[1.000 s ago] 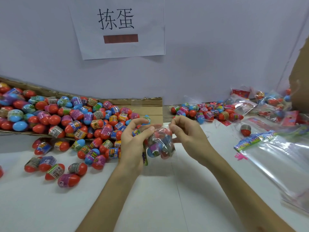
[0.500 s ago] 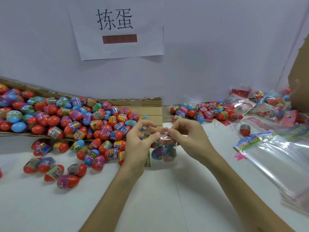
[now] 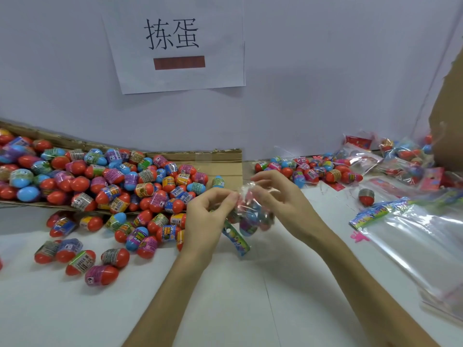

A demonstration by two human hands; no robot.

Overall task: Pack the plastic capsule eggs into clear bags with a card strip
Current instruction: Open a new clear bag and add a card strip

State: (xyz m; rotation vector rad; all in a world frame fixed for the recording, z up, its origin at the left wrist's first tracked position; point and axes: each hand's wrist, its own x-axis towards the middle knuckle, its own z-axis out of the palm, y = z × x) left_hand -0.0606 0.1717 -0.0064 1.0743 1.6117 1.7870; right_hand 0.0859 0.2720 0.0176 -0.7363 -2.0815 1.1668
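Pinching the filled clear bag closed with left hand and right hand. Next, probably fixing on the card strip hanging at seven o'clock.

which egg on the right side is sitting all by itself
The red egg standing apart from the row of eggs behind it, just beside the stack of clear bags.

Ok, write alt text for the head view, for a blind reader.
The left hand and right hand pinch the top of a small clear bag holding capsule eggs, over a white table. A printed card strip hangs beneath it; loose eggs spill from flattened cardboard at left.
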